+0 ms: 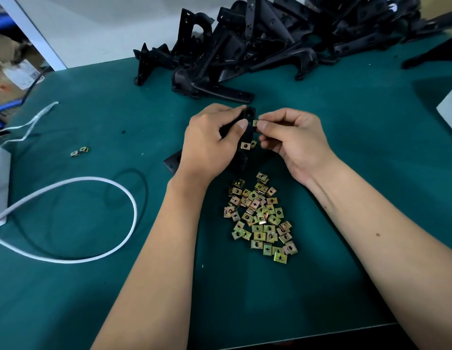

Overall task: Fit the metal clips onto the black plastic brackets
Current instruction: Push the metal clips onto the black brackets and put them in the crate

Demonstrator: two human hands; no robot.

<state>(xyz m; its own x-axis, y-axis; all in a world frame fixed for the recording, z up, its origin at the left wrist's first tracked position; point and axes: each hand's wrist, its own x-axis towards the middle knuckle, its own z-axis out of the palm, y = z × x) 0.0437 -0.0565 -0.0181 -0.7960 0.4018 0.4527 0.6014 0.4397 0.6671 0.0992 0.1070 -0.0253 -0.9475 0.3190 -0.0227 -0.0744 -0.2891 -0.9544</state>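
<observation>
Both forearms reach forward over the green tabletop (pixel 93 127) and the hands meet near its middle, knuckles up toward the camera. The left hand (pixel 209 142) has its grip clenched around a black plastic bracket (pixel 249 114), thumb laid across the near side and fingers wrapped over the top, so that only the bracket's upper end and a flat tab (pixel 172 161) sticking out under the wrist can be seen. One metal clip (pixel 245 145) already sits on the bracket just below the thumb. The right hand (pixel 293 140) is turned inward, its grip a pinch of thumb and forefinger on a second metal clip (pixel 255 123), which is held right against the bracket's edge; whether it is seated on the plastic I cannot tell. The other fingers of that hand curl loosely beneath. Between the two forearms, nearer the person, lies a loose heap of brass-coloured clips (pixel 260 218). Two stray clips (pixel 79 151) lie well off to the left. A big pile of black brackets (pixel 270 39) lies along the far edge. A white cable (pixel 93 180) loops across the left side of the tabletop.
</observation>
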